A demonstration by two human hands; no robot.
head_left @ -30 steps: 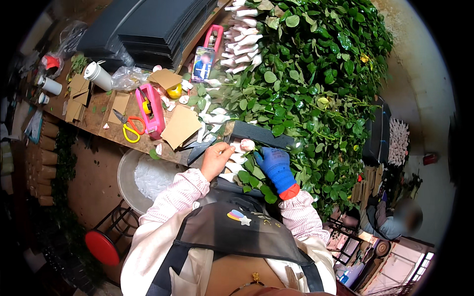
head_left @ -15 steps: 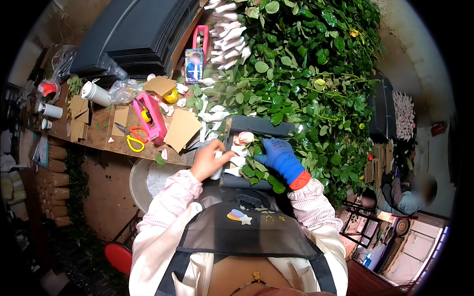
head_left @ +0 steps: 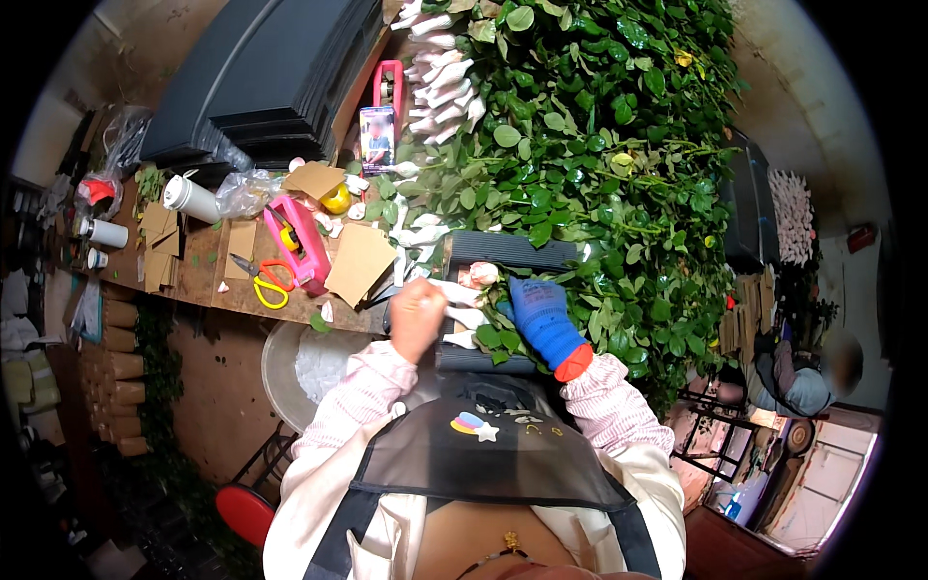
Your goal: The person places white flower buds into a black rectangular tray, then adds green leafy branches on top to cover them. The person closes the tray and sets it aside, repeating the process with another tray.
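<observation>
At the worktop's near edge, the bare left hand (head_left: pixel 418 314) fingers pinch a wrapped rosebud (head_left: pixel 481 275); the gloved right hand (head_left: pixel 541 311) grips its stem; fragile bloom, probably best held by the stem

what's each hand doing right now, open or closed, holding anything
Left hand: bare, closed in a fist on a white-wrapped flower stem.
Right hand: in a blue glove, resting on the leafy stems; its grip cannot be told.
</observation>
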